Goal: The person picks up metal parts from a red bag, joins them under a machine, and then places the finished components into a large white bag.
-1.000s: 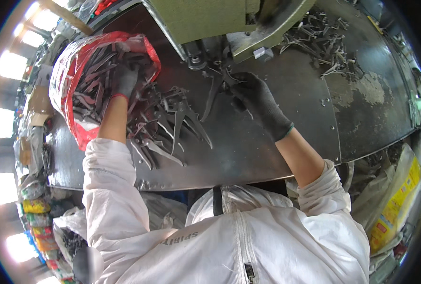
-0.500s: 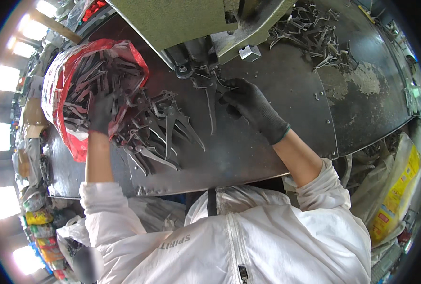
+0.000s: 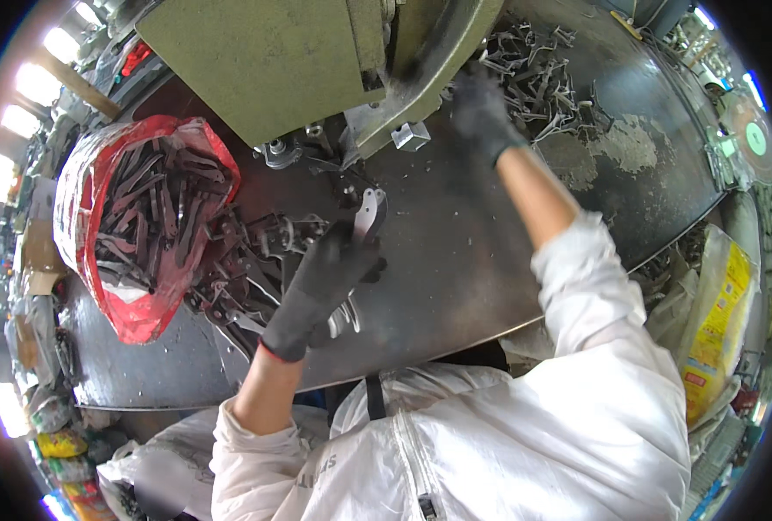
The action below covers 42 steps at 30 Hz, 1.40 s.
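Some jacket lettering (image 3: 317,470), grey, below the metal piece (image 3: 367,214) in left fingers (image 3: 365,254)

A short row of dark grey capital letters (image 3: 316,469) stands on the chest of the white jacket (image 3: 533,417), on the wearer's left of the zip (image 3: 410,460), upside down in this view and partly lost in the folds. The pale plastic sack (image 3: 679,326) at the right, below the table's edge, bears a long yellow panel (image 3: 718,317) with small print too fine to read, and near its lower end a red block (image 3: 694,379) with paler, equally unclear marks.
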Motion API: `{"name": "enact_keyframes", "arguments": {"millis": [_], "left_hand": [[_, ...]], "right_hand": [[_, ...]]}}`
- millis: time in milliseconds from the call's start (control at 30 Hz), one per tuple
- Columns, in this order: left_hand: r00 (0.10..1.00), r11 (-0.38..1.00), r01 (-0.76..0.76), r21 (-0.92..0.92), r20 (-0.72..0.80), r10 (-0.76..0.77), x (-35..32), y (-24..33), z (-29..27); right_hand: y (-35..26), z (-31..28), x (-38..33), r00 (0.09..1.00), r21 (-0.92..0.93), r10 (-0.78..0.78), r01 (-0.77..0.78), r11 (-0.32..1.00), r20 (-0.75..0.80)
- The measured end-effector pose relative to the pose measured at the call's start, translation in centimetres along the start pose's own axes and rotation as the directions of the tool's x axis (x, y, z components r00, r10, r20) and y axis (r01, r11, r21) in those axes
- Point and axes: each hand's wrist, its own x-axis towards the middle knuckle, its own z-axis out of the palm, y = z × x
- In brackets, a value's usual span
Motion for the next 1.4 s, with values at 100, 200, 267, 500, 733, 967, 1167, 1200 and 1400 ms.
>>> {"name": "enact_keyframes", "arguments": {"millis": [100,200,267,500,733,967,1167,1200,1400], "left_hand": [[0.983,0.975,-0.040,0.219,-0.169,0.078,0.4,-7.5,-0.5],[0.925,0.944,0.306,-0.119,-0.199,-0.325,0.5,-4.8,-2.0],[0.880,0.873,0.363,-0.324,-0.189,-0.436,0.1,-3.6,-2.9],[0.938,0.921,0.159,-0.355,-0.237,-0.253,-0.4,-0.6,-2.7],[0.980,0.969,0.087,-0.231,-0.157,-0.126,2.4,-2.9,-2.7],[0.976,0.979,0.115,-0.169,-0.162,-0.142,4.1,-3.7,-3.3],[0.967,0.977,0.188,0.105,-0.192,-0.166,3.7,-2.0,-4.9],[0.975,0.791,0.167,0.589,-0.220,-0.042,3.2,-1.6,-6.1],[0.803,0.674,0.405,0.618,-0.593,0.061,1.9,-9.1,-20.1]], "right_hand": [[7.1,3.0,3.0,0.913,-0.067,0.011,0.018,0.998,0.409],[9.6,5.3,2.1,0.979,-0.067,-0.150,0.160,0.985,0.138],[7.2,3.5,0.9,0.954,0.602,-0.147,-0.042,0.798,0.261],[-6.4,-11.0,-8.2,0.692,0.713,-0.291,-0.700,-0.045,0.661],[-10.1,-14.7,-9.6,0.673,0.611,-0.257,-0.739,-0.285,0.694],[-12.5,-13.6,-9.9,0.741,0.744,-0.238,-0.661,-0.094,0.628],[-12.3,-8.8,-11.6,0.740,0.769,-0.290,-0.639,-0.023,0.606],[-12.4,-9.1,-11.5,0.713,0.721,-0.312,-0.684,-0.115,0.627],[-12.3,-10.6,-11.1,0.680,0.659,-0.290,-0.730,-0.183,0.673]]}}
